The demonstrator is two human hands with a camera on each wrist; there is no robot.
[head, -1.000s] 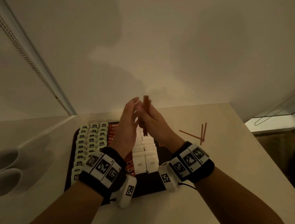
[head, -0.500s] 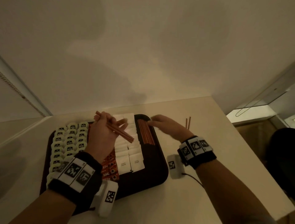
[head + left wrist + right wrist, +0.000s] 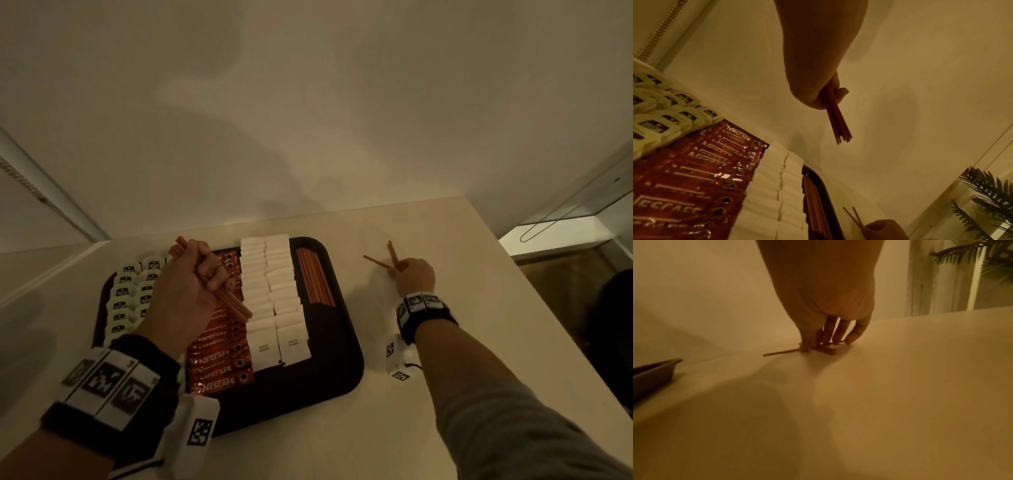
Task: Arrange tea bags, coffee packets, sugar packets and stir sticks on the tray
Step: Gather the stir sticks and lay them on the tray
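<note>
Showing at far left, in the head view, a window frame (image 3: 51, 192) with a beaded cord hanging beside it, above a pale counter (image 3: 428, 394) butting against a plain cream wall (image 3: 308, 102). Sitting on the counter, a dark tray (image 3: 346, 356) with rounded corners, carrying from left to right: rows of pale green tea bags (image 3: 121, 298), a column of overlapping orange-brown coffee packets (image 3: 219, 363), two columns of white sugar packets (image 3: 274, 294) and a neat row of stir sticks (image 3: 313, 281) lying lengthwise near the tray's right wall. Hovering over the left half of the tray, the left hand (image 3: 186, 291), fingers clenched around a bundle of stir sticks (image 3: 233, 303) slanting across the coffee packets; in the left wrist view the same bundle (image 3: 837, 120) poking out below the curled fingers (image 3: 840, 92), clear of the packets underneath. Reaching out on the bare counter well to the right of the tray, the right hand (image 3: 412, 275), fingers pinching down on a few loose stir sticks (image 3: 390, 258) crossing each other on the surface; in the right wrist view the fingertips (image 3: 854, 336) pressing one thin stick (image 3: 781, 352) against the counter, with a tray corner (image 3: 659, 368) at the left edge. Closing the room at far right, a glass panel (image 3: 582, 205) with another cord, and dark palm fronds (image 3: 982, 257) beyond it. Lying over everything, dim warm light casting soft shadows on wall and counter.
</note>
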